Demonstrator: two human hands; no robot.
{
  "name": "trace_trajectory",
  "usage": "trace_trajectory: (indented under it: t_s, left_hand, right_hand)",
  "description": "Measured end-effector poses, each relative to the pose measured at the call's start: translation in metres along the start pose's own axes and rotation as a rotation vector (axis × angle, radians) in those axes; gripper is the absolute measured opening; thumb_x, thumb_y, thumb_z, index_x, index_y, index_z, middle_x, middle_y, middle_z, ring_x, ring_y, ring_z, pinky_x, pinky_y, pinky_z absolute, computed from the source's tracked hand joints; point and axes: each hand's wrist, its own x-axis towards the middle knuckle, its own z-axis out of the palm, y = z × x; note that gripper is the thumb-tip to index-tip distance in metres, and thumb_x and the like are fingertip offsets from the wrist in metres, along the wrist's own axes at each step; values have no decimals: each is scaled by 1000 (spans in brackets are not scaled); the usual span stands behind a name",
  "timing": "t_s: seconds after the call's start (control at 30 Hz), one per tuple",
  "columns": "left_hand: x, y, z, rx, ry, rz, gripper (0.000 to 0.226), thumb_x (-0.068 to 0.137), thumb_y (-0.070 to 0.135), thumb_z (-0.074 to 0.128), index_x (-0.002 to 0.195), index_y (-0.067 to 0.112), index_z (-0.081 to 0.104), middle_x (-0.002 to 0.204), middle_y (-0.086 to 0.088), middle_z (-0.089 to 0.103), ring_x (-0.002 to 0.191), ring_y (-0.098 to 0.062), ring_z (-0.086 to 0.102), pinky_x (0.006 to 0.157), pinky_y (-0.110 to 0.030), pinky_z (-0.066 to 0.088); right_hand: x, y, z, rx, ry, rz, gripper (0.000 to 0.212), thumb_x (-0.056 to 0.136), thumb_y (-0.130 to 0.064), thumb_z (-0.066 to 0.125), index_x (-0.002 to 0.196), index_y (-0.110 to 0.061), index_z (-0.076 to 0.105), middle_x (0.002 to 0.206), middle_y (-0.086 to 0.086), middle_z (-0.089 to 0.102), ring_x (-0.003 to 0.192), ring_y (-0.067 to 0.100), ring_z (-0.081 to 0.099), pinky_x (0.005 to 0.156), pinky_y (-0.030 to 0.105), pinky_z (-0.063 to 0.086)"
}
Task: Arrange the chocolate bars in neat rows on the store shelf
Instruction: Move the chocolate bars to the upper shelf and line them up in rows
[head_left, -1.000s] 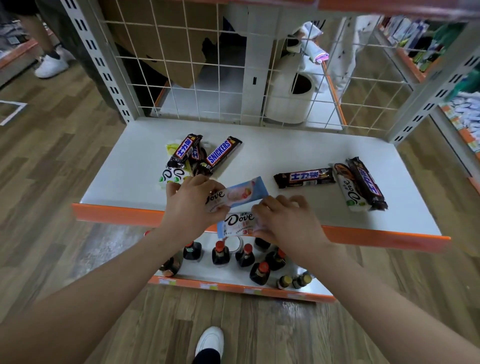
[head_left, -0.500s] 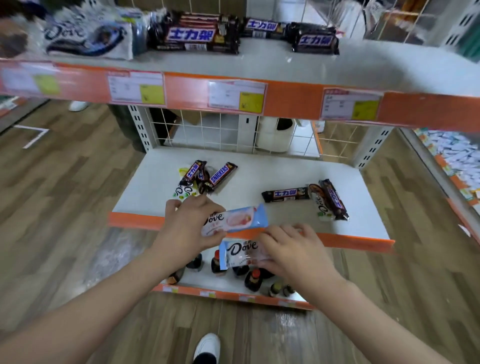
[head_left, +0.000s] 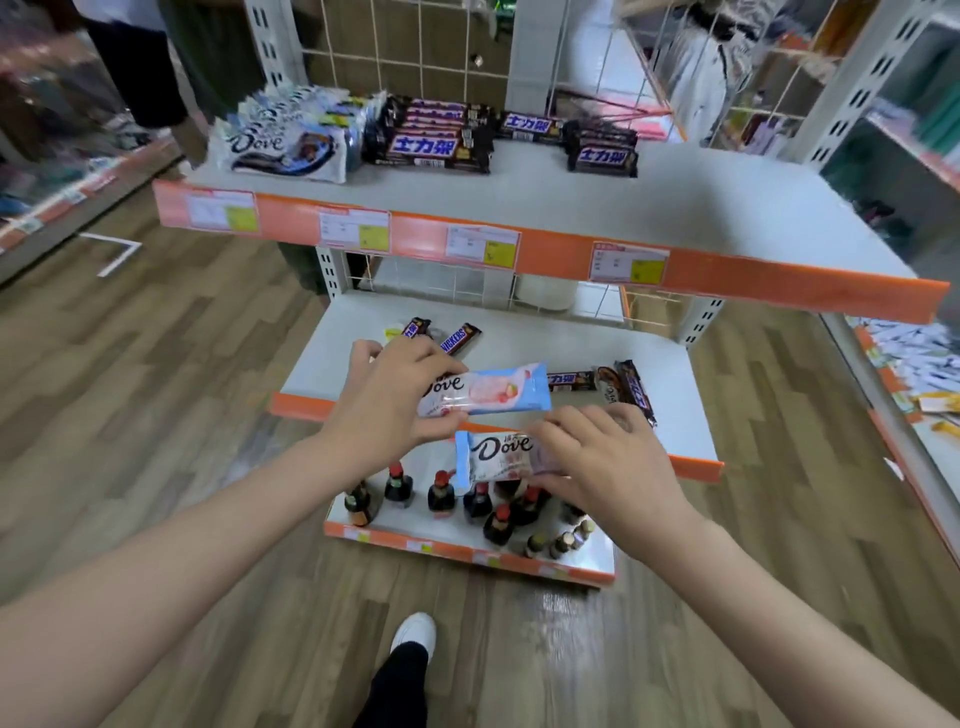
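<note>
White shelving with orange front strips, three tiers in view.

Top shelf (head_left: 675, 208): white bags of Dove chocolate (head_left: 291, 143) stacked at the left rear corner; just beside them a neat stack of dark Snickers bars (head_left: 431, 140) with blue labels; two more dark bars (head_left: 532, 127) lying behind near the back edge; a further short stack (head_left: 605, 150) towards the middle. Four price tags (head_left: 356, 231) on the orange front strip.

Middle shelf (head_left: 519, 338): a loose heap of Snickers bars (head_left: 447, 335) near the left side, partly hidden behind the left hand; a second loose group of dark bars (head_left: 605, 384) near the right front edge, lying at odd angles.

Left hand (head_left: 384, 400): fingers and thumb pinch one end of a pale blue and pink Dove bar (head_left: 493, 392), held level above the front edge of the middle shelf.

Right hand (head_left: 602, 457): fingers curl over one end of a second Dove bar (head_left: 493, 454), thumb beneath, held just below the first bar and in front of the orange strip. The two bars are close but apart.

Bottom shelf (head_left: 597, 556): small dark bottles (head_left: 441, 493) with red caps, standing in loose rows.

Wood-pattern floor (head_left: 156, 364); one white shoe (head_left: 413, 631) of the person below the shelving.
</note>
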Motion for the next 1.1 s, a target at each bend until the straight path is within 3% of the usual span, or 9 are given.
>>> trace_trajectory:
  t_s: [0.1, 0.23, 0.33, 0.47, 0.63, 0.77, 0.97, 1.1]
  left_hand:
    - [2, 9, -21, 6, 28, 23, 55, 69, 61, 44, 108, 27, 63, 100, 11, 57, 96, -11, 51, 74, -27, 15]
    - [10, 17, -46, 19, 71, 53, 51, 69, 59, 46, 105, 27, 64, 96, 12, 57, 92, -10, 53, 71, -27, 15]
    - [19, 21, -63, 21, 96, 63, 49, 69, 58, 48, 104, 27, 64, 94, 13, 57, 91, -11, 54, 69, -28, 13]
    - [33, 21, -79, 50, 113, 68, 53, 69, 59, 47, 105, 25, 65, 98, 10, 60, 94, -14, 56, 67, -28, 11]
    - [56, 18, -95, 65, 131, 70, 57, 69, 61, 41, 106, 25, 65, 101, 8, 60, 96, -15, 55, 66, -29, 10]
    - [75, 11, -103, 71, 147, 89, 56, 68, 60, 43, 106, 24, 65, 100, 8, 59, 95, -15, 54, 67, -28, 11]
    - [107, -7, -111, 53, 130, 59, 44, 73, 43, 72, 112, 24, 64, 106, 6, 59, 104, -18, 52, 82, -36, 24]
    - [132, -24, -114, 82, 134, 65, 44, 73, 38, 74, 113, 22, 64, 109, 2, 60, 107, -21, 51, 78, -33, 19]
  right_hand:
    - [4, 2, -22, 6, 34, -7, 34, 75, -47, 53, 91, -20, 66, 89, -4, 65, 77, 21, 63, 74, 37, 47]
    - [13, 9, -43, -26, 80, -35, 31, 72, -46, 71, 90, -21, 64, 90, -6, 65, 77, 19, 63, 76, 36, 46]
    - [24, 16, -54, -56, 123, -22, 29, 77, -48, 62, 89, -22, 64, 90, -7, 64, 75, 18, 61, 75, 35, 42]
    - [40, 25, -65, -69, 161, -31, 30, 68, -38, 78, 90, -22, 64, 89, -6, 65, 74, 20, 62, 78, 36, 40]
    - [64, 38, -72, -86, 202, -38, 31, 68, -42, 77, 87, -21, 66, 88, -5, 66, 74, 20, 63, 74, 36, 49]
    - [84, 49, -73, -119, 216, -35, 28, 76, -44, 57, 89, -21, 66, 88, -5, 65, 74, 20, 62, 72, 36, 47]
    - [120, 66, -67, -108, 202, -30, 31, 79, -43, 50, 93, -21, 68, 92, -4, 67, 78, 21, 64, 74, 35, 46]
    - [148, 79, -60, -142, 199, -32, 34, 75, -48, 62, 93, -20, 67, 91, -3, 66, 77, 22, 63, 74, 37, 48]
